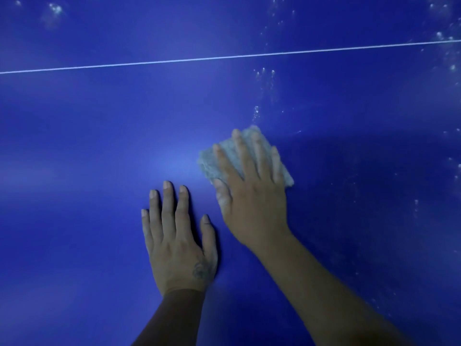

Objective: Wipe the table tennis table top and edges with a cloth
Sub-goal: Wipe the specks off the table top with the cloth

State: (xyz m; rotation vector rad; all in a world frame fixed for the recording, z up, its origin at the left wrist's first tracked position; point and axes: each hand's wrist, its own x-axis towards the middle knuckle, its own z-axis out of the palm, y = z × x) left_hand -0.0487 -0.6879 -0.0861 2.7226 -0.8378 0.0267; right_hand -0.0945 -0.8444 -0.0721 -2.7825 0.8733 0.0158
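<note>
Cloth (208,162) beneath fingers (242,156) of right hand (252,206)

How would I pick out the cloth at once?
On the big blue table top, find the thin white line. Below it, right of centre, the right hand presses flat on the cloth. It is the only pale grey, fuzzy patch; the left hand beside rests on bare blue.

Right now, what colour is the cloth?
Pale grey, lying on the blue table; cloth shows best in the head view.

Bare forearms (324,283); short nails (167,184) — small round tattoo (200,270) on the left hand (174,243).
</note>
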